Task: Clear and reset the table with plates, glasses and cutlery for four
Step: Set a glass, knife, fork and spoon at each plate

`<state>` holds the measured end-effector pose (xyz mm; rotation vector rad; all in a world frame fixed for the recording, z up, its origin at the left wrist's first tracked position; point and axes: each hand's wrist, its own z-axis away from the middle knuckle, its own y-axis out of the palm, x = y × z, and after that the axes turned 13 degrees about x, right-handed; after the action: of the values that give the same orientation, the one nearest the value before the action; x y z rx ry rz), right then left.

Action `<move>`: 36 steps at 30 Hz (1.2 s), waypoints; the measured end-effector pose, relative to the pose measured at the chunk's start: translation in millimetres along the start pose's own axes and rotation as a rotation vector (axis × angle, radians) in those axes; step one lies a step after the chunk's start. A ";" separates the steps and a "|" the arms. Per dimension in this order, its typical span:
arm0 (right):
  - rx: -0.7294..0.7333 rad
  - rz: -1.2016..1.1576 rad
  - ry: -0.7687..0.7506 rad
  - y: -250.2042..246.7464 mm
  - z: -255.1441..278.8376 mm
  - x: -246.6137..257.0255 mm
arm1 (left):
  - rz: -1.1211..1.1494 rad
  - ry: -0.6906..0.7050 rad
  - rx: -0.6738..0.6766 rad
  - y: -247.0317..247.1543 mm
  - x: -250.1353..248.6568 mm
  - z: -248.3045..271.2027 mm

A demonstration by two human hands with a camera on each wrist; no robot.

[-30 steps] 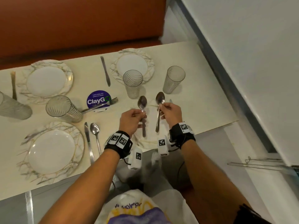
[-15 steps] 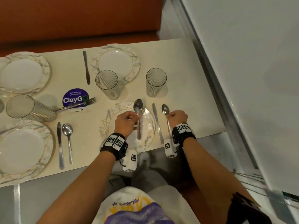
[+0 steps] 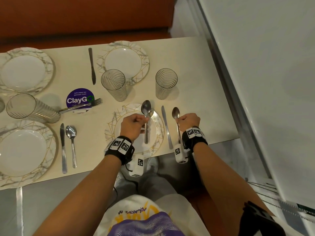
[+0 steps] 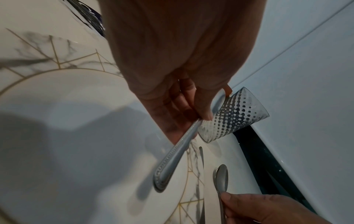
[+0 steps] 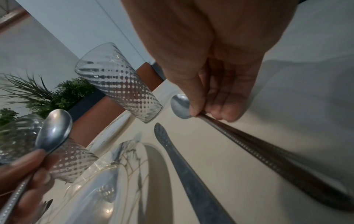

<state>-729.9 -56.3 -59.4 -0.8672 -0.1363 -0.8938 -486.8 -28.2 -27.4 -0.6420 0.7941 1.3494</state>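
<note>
The right hand [image 3: 188,120] pinches a spoon [image 3: 176,116] just right of the knife [image 3: 166,126] on the desk [image 3: 196,92]; the left hand [image 3: 133,125] grips another spoon [image 3: 146,114] over the near plate [image 3: 158,120]. Released carelessly, the left one could clatter onto the plate or strike the nearby glass [image 3: 114,86].

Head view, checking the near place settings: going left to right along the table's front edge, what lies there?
Plate → knife → spoon → plate → left hand's spoon → knife → right hand's spoon.
</note>
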 end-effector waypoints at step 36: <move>0.024 -0.176 -0.813 107.4 130.4 237.9 | 0.079 0.213 -0.001 -178.9 -14.2 89.4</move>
<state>-468.0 -78.0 67.3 -1.1681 -0.9363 -0.6512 -298.8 12.0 29.3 -0.7712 0.9990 1.3672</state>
